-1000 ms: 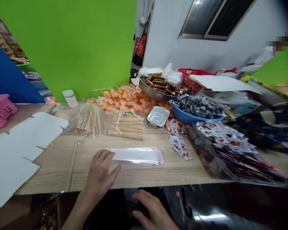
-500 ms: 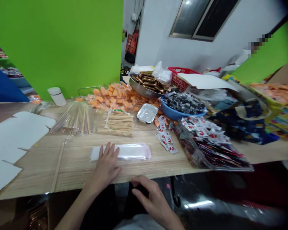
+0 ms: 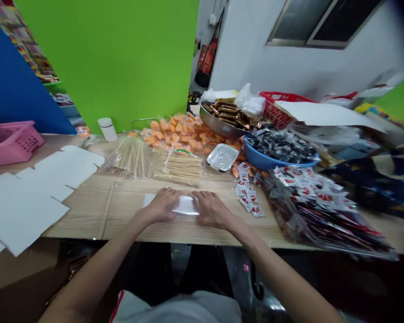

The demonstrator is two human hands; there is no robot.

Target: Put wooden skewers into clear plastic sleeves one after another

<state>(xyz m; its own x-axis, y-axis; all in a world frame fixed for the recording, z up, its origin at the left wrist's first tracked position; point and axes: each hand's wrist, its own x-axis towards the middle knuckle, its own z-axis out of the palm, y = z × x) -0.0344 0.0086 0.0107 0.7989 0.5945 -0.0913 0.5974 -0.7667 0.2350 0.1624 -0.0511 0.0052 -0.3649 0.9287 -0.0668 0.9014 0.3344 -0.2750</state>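
Observation:
A stack of long clear plastic bags (image 3: 186, 205) lies across the wooden table near its front edge. My left hand (image 3: 162, 205) grips the stack left of its middle, fingers bent over the far edge and thumb on the near side. On the right end my right hand (image 3: 211, 208) closes in the same way and hides that end. Behind the bags lie a pack of thin wooden sticks (image 3: 182, 168) and, left of it, bagged chopsticks (image 3: 131, 157). A square foil tray (image 3: 222, 157) stands behind my right hand, with small white-and-red sachets (image 3: 247, 193) in front of it.
Orange wrapped pieces (image 3: 178, 132) line the back beside a metal bowl (image 3: 218, 127) of brown packets. A blue basin (image 3: 265, 160) holds dark wrapped items. At right sits a clear tray (image 3: 323, 240) of sachets; white cardboard (image 3: 30, 202) and a pink basket (image 3: 10, 141) lie left.
My right hand has moved up from the table's front edge onto the bags' right end. My left hand now curls around the stack instead of lying flat. The view has turned left.

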